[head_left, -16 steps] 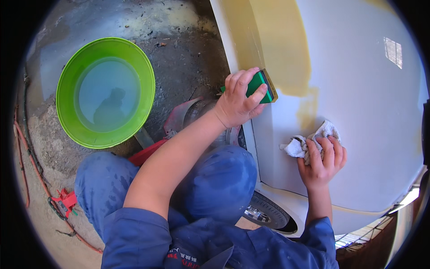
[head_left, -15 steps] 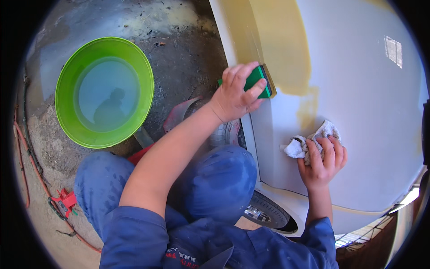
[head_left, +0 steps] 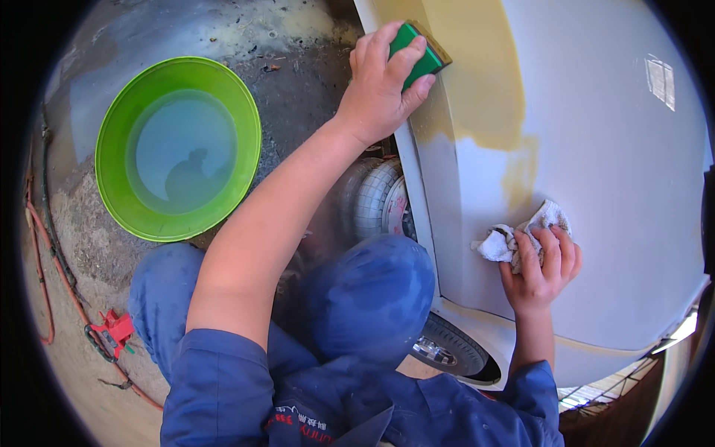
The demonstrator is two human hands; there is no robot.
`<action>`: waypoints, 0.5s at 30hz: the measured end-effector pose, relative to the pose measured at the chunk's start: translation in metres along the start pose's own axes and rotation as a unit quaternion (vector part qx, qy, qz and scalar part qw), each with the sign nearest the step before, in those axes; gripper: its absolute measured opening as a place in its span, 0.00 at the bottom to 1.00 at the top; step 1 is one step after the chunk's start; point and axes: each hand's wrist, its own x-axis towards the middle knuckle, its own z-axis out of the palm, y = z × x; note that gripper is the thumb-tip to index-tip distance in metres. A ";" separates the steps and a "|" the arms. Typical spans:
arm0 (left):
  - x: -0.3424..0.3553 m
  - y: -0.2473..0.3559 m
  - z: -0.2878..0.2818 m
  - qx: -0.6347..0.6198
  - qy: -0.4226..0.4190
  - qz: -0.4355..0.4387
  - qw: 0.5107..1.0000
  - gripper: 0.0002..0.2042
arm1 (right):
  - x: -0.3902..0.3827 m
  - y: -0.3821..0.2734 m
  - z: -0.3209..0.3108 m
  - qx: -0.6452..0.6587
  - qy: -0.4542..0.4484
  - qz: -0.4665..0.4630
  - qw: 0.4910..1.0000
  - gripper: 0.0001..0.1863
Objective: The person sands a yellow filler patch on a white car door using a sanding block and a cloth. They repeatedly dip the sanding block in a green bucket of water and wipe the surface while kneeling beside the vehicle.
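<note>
"Beside a wet, stained floor (head_left: 287, 78), what surface do you see?"

"A glossy white vehicle panel (head_left: 618, 201), with a dull yellow patch (head_left: 484, 82) spreading over its upper left part. A tyre (head_left: 454, 346) shows below it."

"And on the other side?"

"A bright green basin (head_left: 242, 104) holding cloudy water (head_left: 175, 134), with a shadowy reflection in it. Farther left, a reddish hose (head_left: 63, 290) runs along the ground past a small red object (head_left: 115, 328)."

"How is the left arm posed?"

"Reaching far up and forward, bare below a blue sleeve (head_left: 220, 380). The left hand (head_left: 383, 86) is clamped on a green block (head_left: 418, 65), which sits over the yellow patch near the panel's edge, its brown face toward the paint."

"And the right?"

"That forearm rises steeply from below. The right hand (head_left: 544, 272) has its fingers bent around a crumpled whitish cloth (head_left: 551, 215), resting against the white part of the panel."
</note>
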 end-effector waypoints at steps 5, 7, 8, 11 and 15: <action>-0.040 0.033 0.003 -0.076 -0.051 0.109 0.990 0.34 | 0.000 -0.001 0.002 -0.006 -0.019 0.014 1.000 0.24; -0.026 0.024 0.001 -0.068 -0.040 0.108 0.991 0.33 | 0.001 -0.002 0.001 -0.004 -0.020 0.012 1.000 0.23; -0.007 0.013 -0.001 -0.065 -0.016 0.079 0.995 0.33 | 0.003 -0.002 0.001 -0.003 -0.020 0.012 1.000 0.23; 0.021 -0.004 -0.003 -0.026 0.026 -0.018 0.999 0.32 | 0.009 -0.003 0.000 -0.004 -0.027 0.021 0.999 0.23; -0.021 0.034 0.002 -0.072 0.005 0.053 0.996 0.37 | 0.017 -0.004 0.002 -0.001 -0.022 0.033 0.999 0.23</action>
